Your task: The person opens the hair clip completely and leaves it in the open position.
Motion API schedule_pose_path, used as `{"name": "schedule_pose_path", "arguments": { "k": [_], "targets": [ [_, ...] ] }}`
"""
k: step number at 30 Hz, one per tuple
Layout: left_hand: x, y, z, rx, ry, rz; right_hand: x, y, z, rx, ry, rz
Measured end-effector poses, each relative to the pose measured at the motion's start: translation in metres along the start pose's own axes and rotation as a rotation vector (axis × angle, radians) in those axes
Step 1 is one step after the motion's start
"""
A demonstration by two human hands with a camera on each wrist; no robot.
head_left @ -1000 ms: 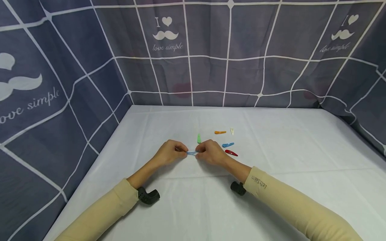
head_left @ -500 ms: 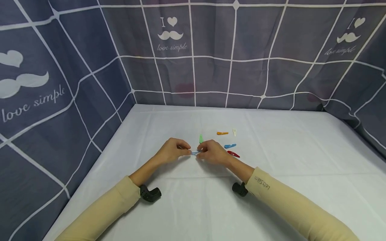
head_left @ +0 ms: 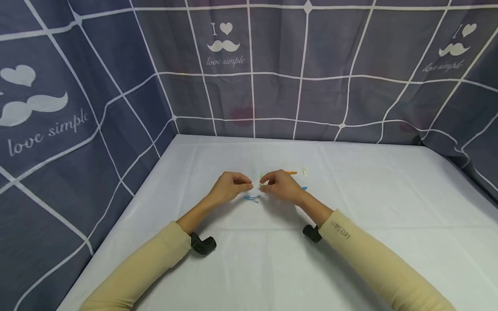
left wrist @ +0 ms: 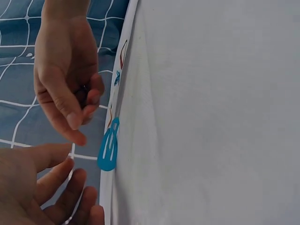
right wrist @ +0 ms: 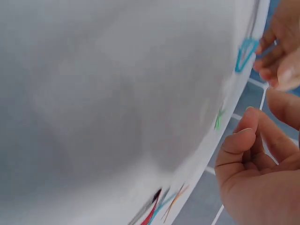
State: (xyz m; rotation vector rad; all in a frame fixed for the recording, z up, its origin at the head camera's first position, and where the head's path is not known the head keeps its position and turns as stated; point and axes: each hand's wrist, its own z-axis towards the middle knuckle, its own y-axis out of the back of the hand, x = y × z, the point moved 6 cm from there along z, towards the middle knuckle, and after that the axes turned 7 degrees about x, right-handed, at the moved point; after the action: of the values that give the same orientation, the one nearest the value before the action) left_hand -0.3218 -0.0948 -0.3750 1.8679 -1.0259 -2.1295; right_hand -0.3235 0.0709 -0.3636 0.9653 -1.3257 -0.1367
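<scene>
Blue clip (head_left: 251, 198) loose on white table (head_left: 249, 268), nobody holding it. Left hand (head_left: 230, 186) and right hand (head_left: 283, 185) both empty, fingers apart, just beyond clip. Risk imo: right hand's close to green clip (right wrist: 219, 120) past blue one, so careless sweep could knock it. Also thin flat clips might skid under fingertips. Right wrist cam shows red clip (right wrist: 152, 211) well apart from blue clip; head cam doesn't.

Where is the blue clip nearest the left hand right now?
In the head view, the blue clip lies on the white cloth at lower centre, just below the gap between the left hand and right hand.
</scene>
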Motion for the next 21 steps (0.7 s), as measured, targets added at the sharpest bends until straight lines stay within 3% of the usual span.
{"name": "schedule_pose_path", "arguments": {
  "k": [9,13,21],
  "targets": [
    [-0.002,-0.006,0.018,-0.044,0.036,0.055,-0.017,0.022,0.014,-0.063,-0.030,0.049],
    [-0.001,-0.007,0.029,-0.045,0.039,0.127,-0.021,0.020,0.023,-0.043,-0.043,0.092],
    [0.000,-0.014,0.043,0.001,0.062,0.223,-0.025,0.014,0.040,-0.025,-0.044,0.041]
  ]
}}
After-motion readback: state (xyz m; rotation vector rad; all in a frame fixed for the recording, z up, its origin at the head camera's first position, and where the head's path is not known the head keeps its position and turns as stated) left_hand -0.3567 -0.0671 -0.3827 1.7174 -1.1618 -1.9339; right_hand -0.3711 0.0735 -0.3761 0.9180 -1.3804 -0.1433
